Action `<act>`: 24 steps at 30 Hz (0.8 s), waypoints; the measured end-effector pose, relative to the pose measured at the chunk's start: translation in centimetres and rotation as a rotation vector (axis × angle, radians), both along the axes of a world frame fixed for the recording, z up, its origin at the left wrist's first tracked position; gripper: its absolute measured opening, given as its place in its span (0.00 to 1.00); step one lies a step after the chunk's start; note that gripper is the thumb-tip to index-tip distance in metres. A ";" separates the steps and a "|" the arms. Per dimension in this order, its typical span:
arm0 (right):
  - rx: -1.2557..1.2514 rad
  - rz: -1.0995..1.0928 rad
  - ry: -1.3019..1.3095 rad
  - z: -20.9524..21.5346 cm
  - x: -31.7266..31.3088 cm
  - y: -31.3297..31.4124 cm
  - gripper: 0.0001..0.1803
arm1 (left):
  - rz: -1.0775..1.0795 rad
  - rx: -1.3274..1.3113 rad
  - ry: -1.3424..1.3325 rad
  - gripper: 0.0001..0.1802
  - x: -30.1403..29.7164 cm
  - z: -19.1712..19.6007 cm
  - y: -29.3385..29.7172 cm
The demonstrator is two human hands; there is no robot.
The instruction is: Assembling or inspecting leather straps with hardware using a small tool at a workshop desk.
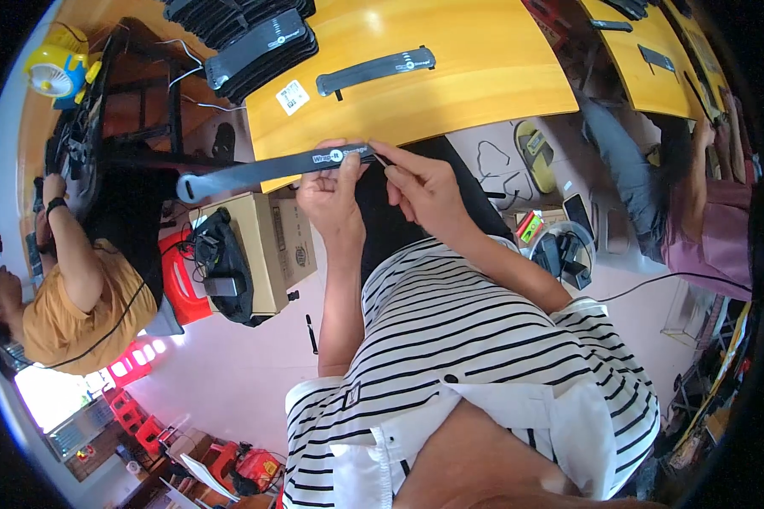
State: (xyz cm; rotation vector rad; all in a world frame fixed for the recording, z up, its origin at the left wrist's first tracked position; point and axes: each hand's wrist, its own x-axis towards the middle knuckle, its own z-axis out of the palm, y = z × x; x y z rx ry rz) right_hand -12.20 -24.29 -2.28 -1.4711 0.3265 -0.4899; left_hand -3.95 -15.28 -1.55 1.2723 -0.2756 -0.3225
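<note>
My left hand [334, 204] grips a dark grey strap [255, 176] near its right end, thumb pressed on top and fingers underneath. The strap sticks out to the left and ends in a rounded tip with a slot. My right hand [430, 188] pinches a thin, pointed tool [381, 158] whose tip is at the strap's right end; its exact kind is too small to tell. Beyond my hands, a similar strap [375, 71] lies on the yellow table [492, 72]. Stacks of such straps [259, 53] rise at the table's far left.
A white label sheet [292, 97] lies on the table. Below left stand a cardboard box [261, 246] with a black bag and a red stool [176, 276]. A clear tub [564, 252] of dark items is at right. Co-workers sit on both sides.
</note>
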 end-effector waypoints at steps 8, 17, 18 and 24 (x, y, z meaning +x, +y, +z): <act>0.742 0.122 0.089 1.0 -0.2 0.4 0.20 | 0.051 0.058 -0.083 0.11 -0.6 0.2 -0.1; 0.015 0.363 0.136 1.6 -0.2 -3.9 0.19 | -0.362 0.066 0.280 0.10 2.8 0.2 2.4; -0.006 0.366 0.164 2.0 -0.3 -3.8 0.18 | -0.361 0.066 0.279 0.10 3.3 0.2 2.4; -0.559 0.079 -0.023 1.8 -0.3 -2.0 0.19 | -0.519 0.047 0.433 0.13 4.6 0.9 2.0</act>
